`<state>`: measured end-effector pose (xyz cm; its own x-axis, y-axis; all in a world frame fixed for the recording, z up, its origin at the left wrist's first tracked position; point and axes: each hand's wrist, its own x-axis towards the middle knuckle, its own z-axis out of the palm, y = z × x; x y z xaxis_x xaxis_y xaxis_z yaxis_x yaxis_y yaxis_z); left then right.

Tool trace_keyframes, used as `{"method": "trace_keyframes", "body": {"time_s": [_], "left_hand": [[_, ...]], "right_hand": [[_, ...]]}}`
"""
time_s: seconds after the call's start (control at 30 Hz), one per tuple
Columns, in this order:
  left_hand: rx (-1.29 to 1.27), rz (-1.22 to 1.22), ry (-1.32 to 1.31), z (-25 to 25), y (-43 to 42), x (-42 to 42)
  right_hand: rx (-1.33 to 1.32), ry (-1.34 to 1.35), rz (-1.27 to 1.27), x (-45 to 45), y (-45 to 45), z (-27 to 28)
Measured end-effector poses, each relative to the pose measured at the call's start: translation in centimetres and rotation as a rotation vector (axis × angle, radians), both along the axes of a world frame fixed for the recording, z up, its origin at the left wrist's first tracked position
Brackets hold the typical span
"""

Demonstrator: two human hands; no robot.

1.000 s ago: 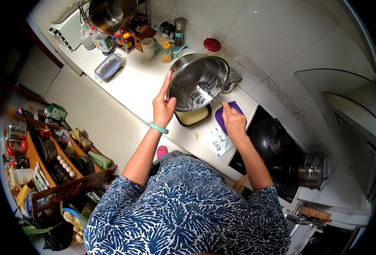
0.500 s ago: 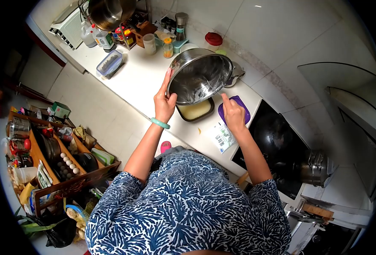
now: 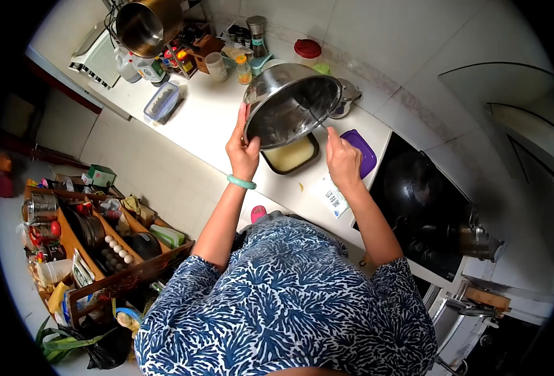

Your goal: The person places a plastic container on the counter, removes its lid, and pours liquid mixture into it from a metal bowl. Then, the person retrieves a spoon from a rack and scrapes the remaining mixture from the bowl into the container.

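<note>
A large stainless steel bowl [image 3: 276,86] is tilted in the air, its mouth facing down toward me. My left hand [image 3: 244,150] grips its left rim, thumb on the near side. In my right hand [image 3: 344,160] is a thin-handled utensil [image 3: 318,119] that reaches into the bowl; its tip is hard to make out. Below the bowl, a dark-rimmed rectangular container [image 3: 283,172] holds something smooth and pale yellow. The bowl partly hides it. Beside my right hand lies a purple lid [image 3: 366,153], and a printed white packet [image 3: 329,195] is under my right wrist.
A black cooktop [image 3: 418,200] lies to the right. Jars, bottles and a pepper mill [image 3: 257,37] line the wall side. A clear lidded box [image 3: 162,102] sits at the counter's left. On the floor side stands a wooden rack [image 3: 126,276] with eggs and pans.
The bowl has tipped further downward over the container. The utensil has shifted inside it, with its handle now more visible. The whole view has moved slightly.
</note>
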<state>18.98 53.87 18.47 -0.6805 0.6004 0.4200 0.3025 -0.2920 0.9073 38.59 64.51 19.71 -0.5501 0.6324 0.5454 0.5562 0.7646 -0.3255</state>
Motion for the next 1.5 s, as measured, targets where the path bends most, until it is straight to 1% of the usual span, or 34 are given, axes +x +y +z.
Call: {"method": "trace_keyframes", "body": {"time_s": [0.03, 0.1, 0.13, 0.23, 0.37, 0.47, 0.53, 0.6, 0.67, 0.73, 0.8, 0.87, 0.9, 0.97, 1.07, 1.3, 1.37, 1.5], "left_hand": [[0.036, -0.026, 0.034, -0.1, 0.1, 0.0], [0.042, -0.033, 0.03, 0.0, 0.2, 0.1], [0.052, -0.033, 0.02, 0.1, 0.2, 0.2], [0.055, -0.023, 0.013, -0.4, 0.3, -0.1], [0.027, -0.014, -0.035, -0.2, -0.1, 0.1], [0.036, -0.011, -0.032, -0.3, -0.1, 0.2], [0.087, 0.009, 0.053, -0.7, 0.3, 0.1], [0.068, 0.002, 0.095, -0.8, 0.2, -0.1], [0.011, 0.005, -0.008, -0.5, 0.0, 0.0], [0.017, 0.013, 0.005, -0.3, -0.1, 0.1], [0.028, 0.018, 0.008, -0.3, 0.0, 0.2], [0.069, 0.016, 0.005, -0.2, 0.2, 0.1], [0.068, 0.011, 0.013, 0.0, 0.3, 0.1], [0.064, 0.021, -0.025, 0.1, 0.3, 0.1], [0.056, 0.034, 0.014, -0.3, 0.1, -0.1], [0.02, 0.015, 0.005, 0.3, -0.1, -0.1], [0.048, 0.012, 0.037, 0.4, 0.1, 0.0], [0.048, -0.002, 0.027, 0.5, 0.1, 0.1]], "right_hand": [[-0.005, 0.004, -0.006, -0.1, -0.2, 0.1], [-0.042, -0.077, -0.048, -0.5, -0.6, 0.2], [-0.045, -0.072, -0.055, -0.6, -0.7, -0.1], [-0.073, -0.033, 0.031, -0.8, -0.8, -0.4], [-0.027, 0.05, 0.01, 0.5, 0.1, 0.4], [-0.045, 0.021, -0.026, 0.5, 0.0, 0.2], [-0.085, -0.016, -0.02, 0.0, -0.4, 0.0], [-0.108, 0.056, 0.089, -0.4, -0.5, -0.6], [-0.134, 0.058, 0.07, 0.2, -0.4, 0.1], [-0.141, 0.051, -0.014, 0.5, -0.2, -0.1], [-0.121, 0.081, -0.009, 0.4, -0.4, -0.4], [-0.087, 0.005, 0.012, -0.1, -0.7, -0.2], [-0.088, 0.013, 0.009, -0.2, -0.7, -0.2], [-0.074, 0.082, 0.059, -0.2, -0.4, -0.3], [-0.044, 0.159, 0.047, 0.2, 0.0, 0.2], [0.022, 0.227, 0.078, -0.4, 0.7, 2.0], [0.051, 0.278, 0.152, -1.0, 0.9, 2.3], [0.054, 0.291, 0.219, -1.6, 0.7, 1.5]]}}
